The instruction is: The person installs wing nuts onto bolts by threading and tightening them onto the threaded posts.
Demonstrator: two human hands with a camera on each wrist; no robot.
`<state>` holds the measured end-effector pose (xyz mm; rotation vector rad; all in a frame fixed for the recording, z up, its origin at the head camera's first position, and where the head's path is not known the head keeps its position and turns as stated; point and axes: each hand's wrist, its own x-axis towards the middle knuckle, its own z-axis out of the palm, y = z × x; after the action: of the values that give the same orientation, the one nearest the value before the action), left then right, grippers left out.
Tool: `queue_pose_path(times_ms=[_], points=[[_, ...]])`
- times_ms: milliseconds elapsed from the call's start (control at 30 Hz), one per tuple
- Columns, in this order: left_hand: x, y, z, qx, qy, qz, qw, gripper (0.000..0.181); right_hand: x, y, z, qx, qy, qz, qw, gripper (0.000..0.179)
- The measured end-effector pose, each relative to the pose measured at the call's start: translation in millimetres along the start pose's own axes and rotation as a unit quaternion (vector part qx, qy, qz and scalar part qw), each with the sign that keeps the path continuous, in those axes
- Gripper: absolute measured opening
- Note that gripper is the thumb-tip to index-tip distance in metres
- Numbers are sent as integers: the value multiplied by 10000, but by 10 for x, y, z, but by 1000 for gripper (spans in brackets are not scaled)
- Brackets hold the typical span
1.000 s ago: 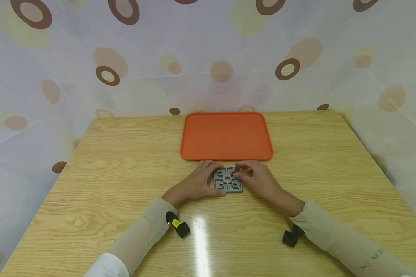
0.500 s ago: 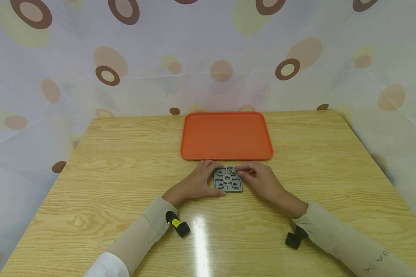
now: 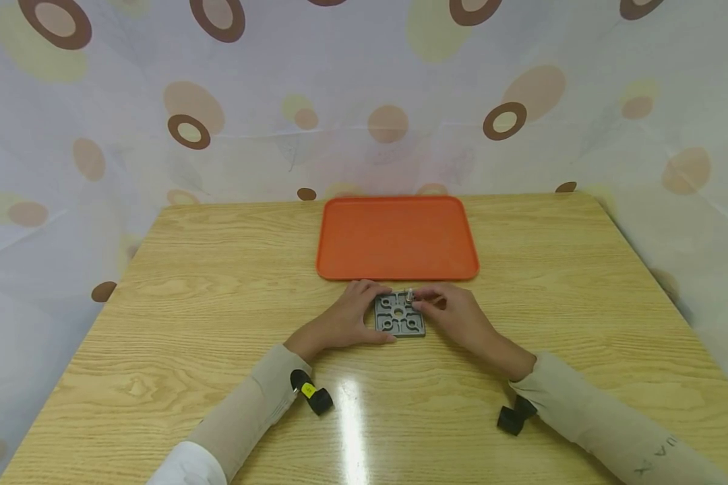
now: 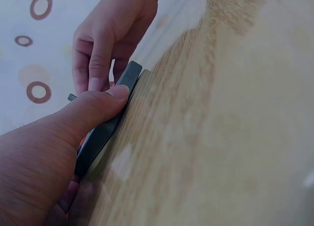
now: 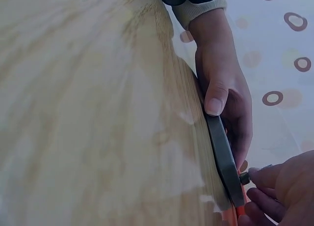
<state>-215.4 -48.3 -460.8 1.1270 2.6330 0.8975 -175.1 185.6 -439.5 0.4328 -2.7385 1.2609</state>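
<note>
A square grey metal plate [image 3: 398, 325] with round holes and raised ribs lies on the table. My left hand [image 3: 347, 316] grips it from the left, thumb on the near edge and fingers at the far edge. At the plate's far right hole stands a small silvery bolt [image 3: 409, 295], its end pointing up. My right hand [image 3: 458, 318] pinches this bolt between thumb and fingertips. In the right wrist view, a thick round part of the bolt [image 5: 244, 178] sits against the plate [image 5: 224, 155]. Fingers hide part of the bolt.
An orange tray [image 3: 397, 273] lies just behind the plate, close to both hands' fingertips. The wooden table [image 3: 218, 269] runs back to a patterned curtain [image 3: 352, 87], which also hangs along both sides.
My right hand's fingertips have shifted slightly right off the bolt, then back left onto it. The left hand and the plate have stayed in place.
</note>
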Motion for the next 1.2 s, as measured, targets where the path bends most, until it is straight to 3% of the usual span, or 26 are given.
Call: queue_pose_path(times_ms=[267,667,1200], points=[[1,12,-7,-10,-6,6,10000,87,24,-2,38,-72,-75,-1,9999,36],[-7,16,-11,-17,-55,-19,10000,86,31,-38,44,-120,-59,-63,9999,36],[-7,1,-4,-17,-34,-31,10000,86,-10,5,-7,-148,64,-53,9999,15]])
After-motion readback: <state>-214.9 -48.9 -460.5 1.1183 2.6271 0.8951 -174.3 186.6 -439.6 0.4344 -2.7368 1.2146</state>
